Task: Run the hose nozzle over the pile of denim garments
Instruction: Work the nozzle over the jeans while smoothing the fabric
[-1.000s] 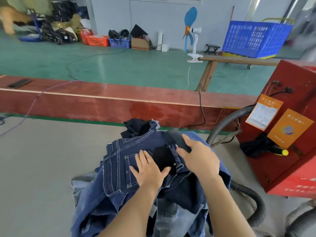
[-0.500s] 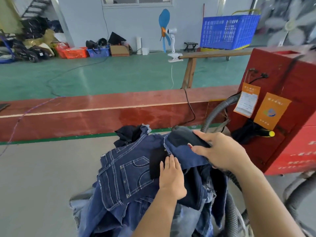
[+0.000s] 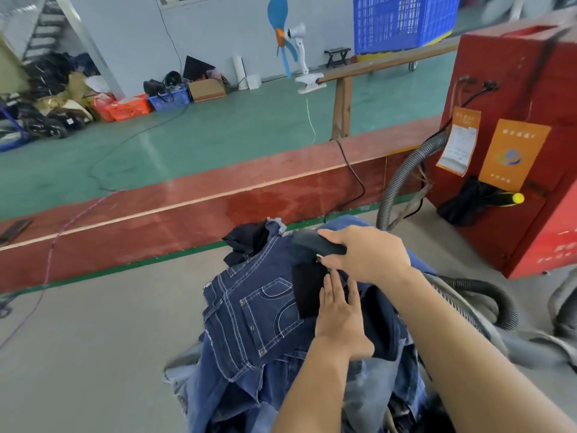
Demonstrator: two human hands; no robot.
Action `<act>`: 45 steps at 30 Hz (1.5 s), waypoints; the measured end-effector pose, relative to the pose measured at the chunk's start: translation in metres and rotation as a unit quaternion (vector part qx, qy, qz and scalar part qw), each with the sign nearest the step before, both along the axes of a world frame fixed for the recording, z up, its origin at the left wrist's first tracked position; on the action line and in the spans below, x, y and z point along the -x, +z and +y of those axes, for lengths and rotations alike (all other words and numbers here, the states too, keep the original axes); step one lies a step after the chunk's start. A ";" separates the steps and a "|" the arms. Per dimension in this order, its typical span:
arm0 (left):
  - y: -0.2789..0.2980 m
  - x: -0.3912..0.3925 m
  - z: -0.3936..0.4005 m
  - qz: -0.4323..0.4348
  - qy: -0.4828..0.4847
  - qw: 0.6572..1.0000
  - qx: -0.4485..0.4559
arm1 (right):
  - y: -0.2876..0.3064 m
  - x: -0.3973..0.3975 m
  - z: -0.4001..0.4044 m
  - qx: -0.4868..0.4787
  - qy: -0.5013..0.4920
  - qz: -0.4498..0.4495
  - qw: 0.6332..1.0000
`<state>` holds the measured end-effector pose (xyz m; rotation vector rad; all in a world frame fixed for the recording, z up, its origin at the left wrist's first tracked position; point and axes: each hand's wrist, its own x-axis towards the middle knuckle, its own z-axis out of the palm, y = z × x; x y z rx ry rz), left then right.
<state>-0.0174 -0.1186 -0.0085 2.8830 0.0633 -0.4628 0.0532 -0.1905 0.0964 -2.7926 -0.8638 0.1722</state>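
While left hand (image 3: 338, 320) flattens jeans (image 3: 249, 310), right hand (image 3: 368, 254) grips nozzle (image 3: 315, 242)

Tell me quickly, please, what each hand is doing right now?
Left hand: open, fingers straight, resting flat on the denim pile.
Right hand: gripping the dark hose nozzle.

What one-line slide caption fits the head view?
Right hand grips dark grey hose nozzle over pile of blue denim garments; left hand rests flat on it.
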 end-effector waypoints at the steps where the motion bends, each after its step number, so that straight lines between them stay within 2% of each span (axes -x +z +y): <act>1: 0.001 0.000 0.001 0.002 0.000 1.000 0.007 | 0.003 -0.001 -0.002 -0.041 -0.008 0.010 0.999; 4: 0.001 -0.002 0.001 0.010 0.005 1.000 0.016 | 0.016 -0.001 -0.014 -0.145 -0.003 0.016 0.989; 7: 0.001 -0.004 -0.002 0.017 0.010 1.000 0.010 | 0.025 -0.002 -0.028 -0.170 0.001 0.039 0.985; 11: 0.000 -0.005 -0.001 0.014 0.013 0.999 0.026 | 0.023 0.001 -0.028 -0.028 0.032 0.043 0.998; 13: -0.001 -0.004 0.000 0.009 0.008 0.999 0.044 | 0.010 0.003 -0.016 0.049 0.054 0.001 0.997; 15: -0.001 -0.003 0.002 -0.005 0.008 0.998 0.058 | -0.006 0.005 0.000 0.063 0.065 -0.042 0.995; 18: -0.001 -0.003 0.003 -0.015 0.012 0.997 0.069 | -0.013 0.003 0.008 0.007 0.048 -0.029 0.998; 23: 0.002 -0.005 0.002 0.021 0.015 0.998 0.063 | 0.011 -0.004 -0.021 -0.116 0.036 0.013 0.993; 26: 0.004 -0.005 0.002 0.026 0.018 0.998 0.060 | 0.019 -0.003 -0.031 -0.141 0.029 0.024 0.989; 29: 0.004 -0.004 0.002 0.024 0.020 0.997 0.065 | 0.018 -0.001 -0.032 -0.065 0.029 0.019 0.997; 32: 0.003 -0.003 0.002 0.014 0.016 0.997 0.077 | 0.008 0.006 -0.017 0.045 0.065 -0.026 0.997; 34: 0.002 -0.003 0.002 -0.001 0.019 0.996 0.087 | -0.001 0.011 -0.002 0.060 0.088 -0.056 0.993; 36: 0.003 -0.003 0.003 -0.010 0.022 0.995 0.094 | -0.002 0.012 0.005 0.026 0.080 -0.056 0.995; 41: 0.004 -0.002 0.003 0.009 0.024 0.997 0.073 | 0.013 0.009 -0.005 -0.142 0.043 -0.020 0.989; 43: 0.006 -0.001 0.002 -0.022 0.046 0.997 0.059 | 0.016 0.010 -0.009 -0.152 0.025 -0.039 0.987; 45: 0.011 0.000 0.001 -0.067 0.107 0.991 0.045 | 0.015 0.009 -0.013 -0.132 -0.007 -0.081 0.988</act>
